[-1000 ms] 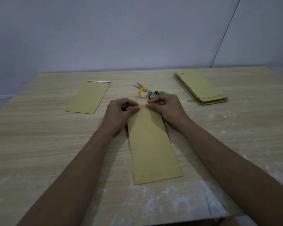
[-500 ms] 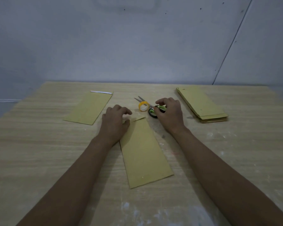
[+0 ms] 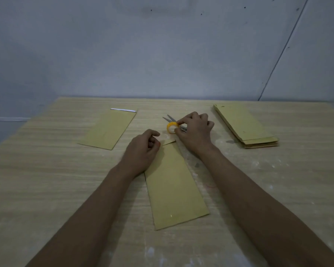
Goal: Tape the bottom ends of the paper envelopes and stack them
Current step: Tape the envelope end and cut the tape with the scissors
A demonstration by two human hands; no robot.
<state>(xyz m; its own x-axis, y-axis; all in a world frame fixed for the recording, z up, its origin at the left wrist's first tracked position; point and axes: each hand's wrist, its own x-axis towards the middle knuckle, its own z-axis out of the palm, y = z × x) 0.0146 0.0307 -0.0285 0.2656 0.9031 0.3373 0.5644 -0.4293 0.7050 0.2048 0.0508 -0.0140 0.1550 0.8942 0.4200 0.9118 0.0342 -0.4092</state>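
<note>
Right hand [image 3: 195,130] pinches the tape roll [image 3: 171,127]; left hand [image 3: 143,151], fingers curled, pins the envelope [image 3: 174,182]. Best to hold the far flap flat before pulling tape.

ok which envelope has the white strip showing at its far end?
The single envelope at far left, lying alone. The center envelope under the left hand and the right stack show none.

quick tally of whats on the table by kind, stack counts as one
Single envelopes: 2, one under the hands and one at far left
Envelope stack: 1
Tape roll: 1
Scissors: 1
Total: 5
</note>
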